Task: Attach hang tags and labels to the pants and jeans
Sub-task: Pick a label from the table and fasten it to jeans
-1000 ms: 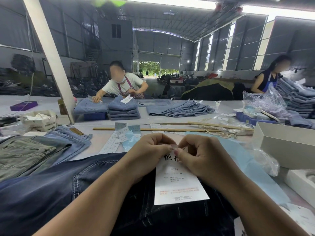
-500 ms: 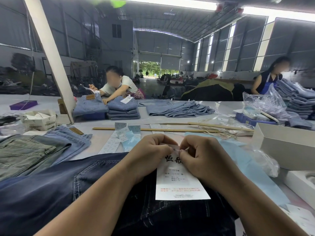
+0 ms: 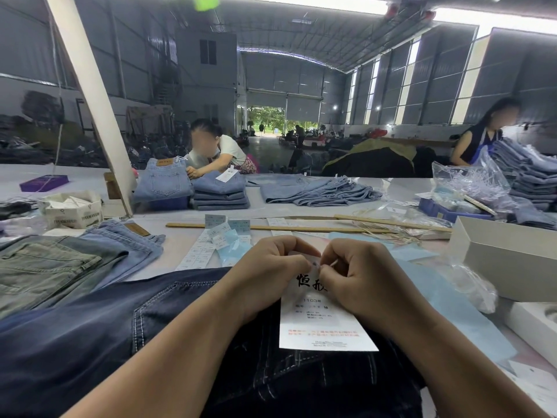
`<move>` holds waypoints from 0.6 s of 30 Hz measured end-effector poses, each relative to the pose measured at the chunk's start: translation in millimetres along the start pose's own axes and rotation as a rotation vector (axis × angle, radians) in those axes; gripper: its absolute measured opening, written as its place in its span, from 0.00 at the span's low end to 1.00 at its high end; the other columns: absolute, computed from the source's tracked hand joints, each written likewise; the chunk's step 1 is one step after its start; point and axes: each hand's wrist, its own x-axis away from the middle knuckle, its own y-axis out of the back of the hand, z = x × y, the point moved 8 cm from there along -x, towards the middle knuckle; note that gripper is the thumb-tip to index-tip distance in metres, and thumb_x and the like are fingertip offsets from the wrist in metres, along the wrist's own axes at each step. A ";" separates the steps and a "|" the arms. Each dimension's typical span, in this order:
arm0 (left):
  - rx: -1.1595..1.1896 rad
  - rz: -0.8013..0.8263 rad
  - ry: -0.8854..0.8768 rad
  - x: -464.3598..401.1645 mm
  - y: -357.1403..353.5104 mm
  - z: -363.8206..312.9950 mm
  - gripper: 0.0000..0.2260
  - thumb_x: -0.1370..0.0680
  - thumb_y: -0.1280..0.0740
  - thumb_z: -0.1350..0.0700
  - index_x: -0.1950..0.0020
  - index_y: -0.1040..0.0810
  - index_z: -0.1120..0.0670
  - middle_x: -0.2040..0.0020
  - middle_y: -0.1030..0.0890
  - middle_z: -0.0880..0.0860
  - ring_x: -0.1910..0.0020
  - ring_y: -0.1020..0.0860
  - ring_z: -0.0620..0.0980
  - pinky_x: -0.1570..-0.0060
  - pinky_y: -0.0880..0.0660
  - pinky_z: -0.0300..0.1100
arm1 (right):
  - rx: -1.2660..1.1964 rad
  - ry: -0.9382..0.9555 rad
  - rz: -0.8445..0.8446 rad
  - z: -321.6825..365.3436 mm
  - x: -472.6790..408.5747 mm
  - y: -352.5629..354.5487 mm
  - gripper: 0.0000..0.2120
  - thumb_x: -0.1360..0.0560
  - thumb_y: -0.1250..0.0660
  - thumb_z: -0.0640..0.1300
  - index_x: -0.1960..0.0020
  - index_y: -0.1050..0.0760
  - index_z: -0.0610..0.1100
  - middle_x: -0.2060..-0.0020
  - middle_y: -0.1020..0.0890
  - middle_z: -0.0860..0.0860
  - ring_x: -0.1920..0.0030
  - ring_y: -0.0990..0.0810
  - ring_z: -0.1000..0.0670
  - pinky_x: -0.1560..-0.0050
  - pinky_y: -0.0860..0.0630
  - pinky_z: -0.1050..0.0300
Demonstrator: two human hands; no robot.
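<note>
view: single head-worn wide-angle | facing: forward and down across the tabletop (image 3: 187, 245) | near field: left hand (image 3: 271, 279) and right hand (image 3: 364, 285) close below the lens | far field: warehouse hall | overlap: none, only one view

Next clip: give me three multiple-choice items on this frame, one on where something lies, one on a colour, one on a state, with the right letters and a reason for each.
1. Where does the white hang tag lie?
A. on the dark jeans
B. in the white box
C. on the folded stack across the table

2. What colour is the small flat box at far left?
A. red
B. purple
C. yellow

3. What are the hands doing?
A. resting flat on the table
B. both pinching at the tag's top edge
C. folding jeans

Key: 1 A, the tag rests on dark denim in front of the person. 2 B, its lid is plainly purple. 3 B, the left hand and right hand meet fingertip to fingertip at the tag's top.
</note>
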 end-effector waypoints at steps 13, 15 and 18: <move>-0.022 0.001 0.012 -0.2 0.2 2.7 0.13 0.33 0.36 0.59 0.55 0.16 0.48 0.55 0.15 0.56 0.60 0.19 0.47 0.57 0.22 0.42 | -0.080 -0.072 0.076 -2.7 -2.7 -3.8 0.08 0.29 0.32 0.41 0.67 0.24 0.48 0.75 0.24 0.56 0.73 0.28 0.60 0.72 0.34 0.67; -0.013 0.009 0.015 0.4 -0.4 2.4 0.14 0.35 0.36 0.59 0.55 0.16 0.48 0.55 0.15 0.57 0.60 0.19 0.48 0.56 0.22 0.44 | -0.091 -0.085 0.087 -2.9 -3.2 -4.9 0.08 0.29 0.33 0.41 0.67 0.23 0.47 0.75 0.24 0.55 0.73 0.29 0.60 0.73 0.34 0.67; -0.008 0.016 0.016 0.5 -0.9 2.0 0.15 0.36 0.37 0.58 0.54 0.16 0.48 0.55 0.15 0.57 0.61 0.19 0.48 0.58 0.22 0.43 | -0.108 -0.100 0.097 -3.9 -4.0 -6.1 0.08 0.29 0.33 0.40 0.66 0.23 0.46 0.74 0.23 0.54 0.74 0.29 0.60 0.73 0.34 0.66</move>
